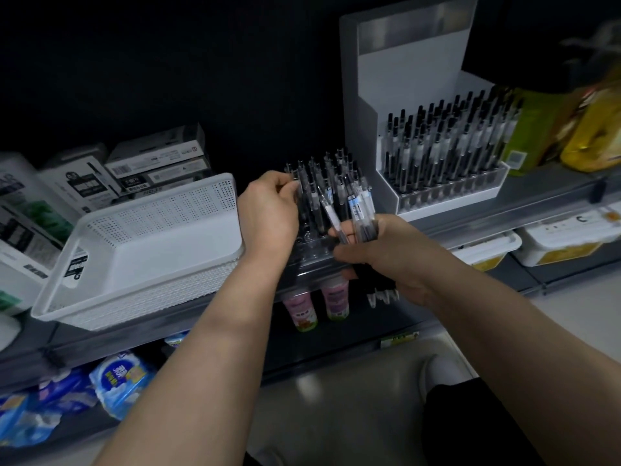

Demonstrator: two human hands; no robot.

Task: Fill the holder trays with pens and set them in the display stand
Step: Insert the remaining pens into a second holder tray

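Observation:
A clear holder tray (pixel 314 255) stands on the shelf edge in the middle, with several black pens upright in its far rows. My left hand (pixel 268 210) is at the tray's left side and pinches the top of a pen there. My right hand (pixel 379 253) grips a bundle of pens (pixel 361 213), whose tips stick out below my palm. To the right stands the white display stand (pixel 416 82), which holds a full tray of pens (pixel 447 153).
A white perforated basket (pixel 144 250) sits left of the tray, with boxes (pixel 158 163) stacked behind it. Yellow and green packs (pixel 571 129) crowd the stand's right side. Bottles (pixel 316 304) and blue packs (pixel 117 378) fill the lower shelves.

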